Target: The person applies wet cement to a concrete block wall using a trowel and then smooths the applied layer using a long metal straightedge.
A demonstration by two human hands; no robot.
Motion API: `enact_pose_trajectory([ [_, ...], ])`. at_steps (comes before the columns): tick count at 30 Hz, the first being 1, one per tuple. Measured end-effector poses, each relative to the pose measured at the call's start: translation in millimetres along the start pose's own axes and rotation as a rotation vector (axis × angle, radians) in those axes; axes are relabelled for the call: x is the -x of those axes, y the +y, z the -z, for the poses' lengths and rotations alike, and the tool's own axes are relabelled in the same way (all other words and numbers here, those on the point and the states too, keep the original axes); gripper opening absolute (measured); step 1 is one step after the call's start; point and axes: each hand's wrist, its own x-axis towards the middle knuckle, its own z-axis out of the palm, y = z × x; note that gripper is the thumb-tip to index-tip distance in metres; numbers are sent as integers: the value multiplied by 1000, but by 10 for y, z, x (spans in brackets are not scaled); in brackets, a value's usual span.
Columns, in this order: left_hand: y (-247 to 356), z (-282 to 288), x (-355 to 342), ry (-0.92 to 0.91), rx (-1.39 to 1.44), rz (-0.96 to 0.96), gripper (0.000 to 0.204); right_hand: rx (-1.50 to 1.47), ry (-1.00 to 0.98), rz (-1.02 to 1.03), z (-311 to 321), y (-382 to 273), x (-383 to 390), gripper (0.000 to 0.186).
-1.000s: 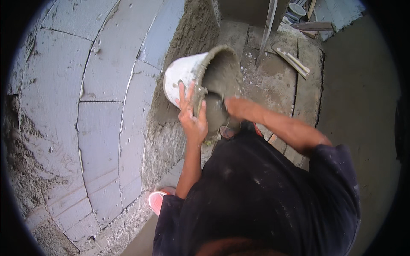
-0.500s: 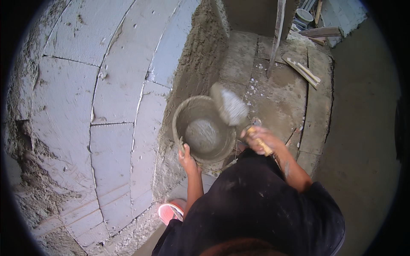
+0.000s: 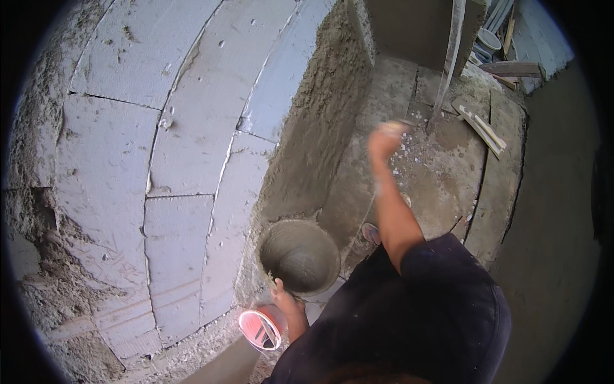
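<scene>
My left hand [image 3: 289,303] is closed on the near-left rim of a round mortar bucket [image 3: 300,256], its thumb over the edge. The bucket is coated in grey mortar, with a wet layer at its bottom, and it tilts against the foot of the block wall [image 3: 185,153]. My right arm reaches far forward, and my right hand [image 3: 385,139] is blurred by motion. The trowel [image 3: 400,125] is in its fist, only a smeared tan and dark part showing; the blade cannot be made out. To the left of the hand is a wall strip of wet mortar [image 3: 310,147].
Beside my left forearm stands a red-and-white bucket [image 3: 261,329] with tools in it. An upright wooden post [image 3: 446,70] rises from the boards [image 3: 441,185] ahead. Wood strips [image 3: 483,131] lie at the right, and planks and a white bucket [image 3: 488,41] are at the back right.
My right hand has swung forward from beside my body with the trowel. The mortar bucket, still in my left hand, has come lower and closer to me. The view has shifted too.
</scene>
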Motion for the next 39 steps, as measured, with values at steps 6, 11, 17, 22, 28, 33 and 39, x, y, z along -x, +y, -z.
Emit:
enact_pose_trajectory([
  [6, -89, 204, 6, 148, -76, 15, 52, -136, -1145, 299, 628, -1070, 1675, 45],
  [11, -453, -14, -61, 136, -64, 82, 62, 202, -1401, 290, 1668, -573, 1116, 42],
  [17, -997, -1039, -200, -125, -277, 5, 36, 555, -1699, 140, 2254, 172, -341, 40],
  [22, -1815, -2499, 47, -441, -426, -23, 29, 591, -1680, -303, 2322, 446, -1317, 33],
  [28, -3137, -4271, 510, -677, -552, 350, 38, 682, -722, 23, 2619, 1424, -2679, 58],
  [33, -4600, -5641, 1037, -870, -873, 288, 40, 752, -606, -111, 3240, 1843, -3153, 63],
  [39, -6064, -6716, 1388, -833, -912, 365, 34, 997, -1054, -419, 3134, 2185, -2840, 80],
])
